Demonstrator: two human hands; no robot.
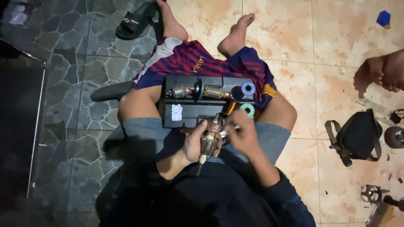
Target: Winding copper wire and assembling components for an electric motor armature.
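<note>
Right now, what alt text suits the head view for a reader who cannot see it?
A seated person's left hand grips a motor armature while the right hand touches its top, over a black case on the lap. A black bag lies on the tiled floor.

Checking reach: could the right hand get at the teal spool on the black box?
Probably yes: the right hand is just below the teal spool on the black box, nothing between.
</note>
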